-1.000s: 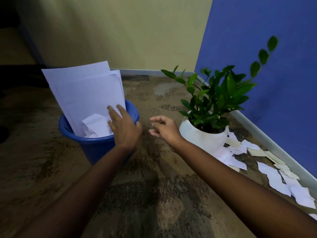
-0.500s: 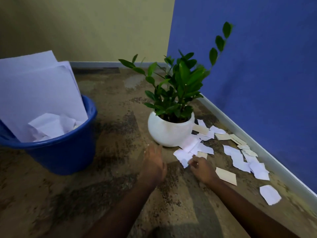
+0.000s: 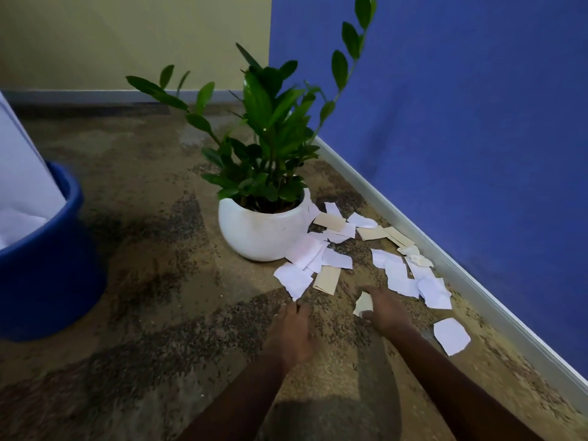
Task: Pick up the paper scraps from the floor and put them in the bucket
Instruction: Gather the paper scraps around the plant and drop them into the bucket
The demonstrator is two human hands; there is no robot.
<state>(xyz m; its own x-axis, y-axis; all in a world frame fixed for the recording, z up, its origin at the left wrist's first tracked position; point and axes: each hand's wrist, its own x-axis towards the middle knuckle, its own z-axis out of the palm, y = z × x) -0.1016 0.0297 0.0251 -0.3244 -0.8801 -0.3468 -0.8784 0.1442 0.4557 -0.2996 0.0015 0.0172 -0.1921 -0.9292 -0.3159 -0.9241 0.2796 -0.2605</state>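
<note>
Down by the skirting, right hand fingers pinch a cream scrap, left hand fingers loosely spread, empty, near the white scraps beside the plant pot; bucket sits far left, within a short carry.

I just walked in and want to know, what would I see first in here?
First the leafy green plant in its round white pot, standing mid-floor near the blue wall. Next, white and tan paper scraps scattered between pot and wall, where the right hand pinches one scrap. A blue bucket holding white paper sits far left.
</note>
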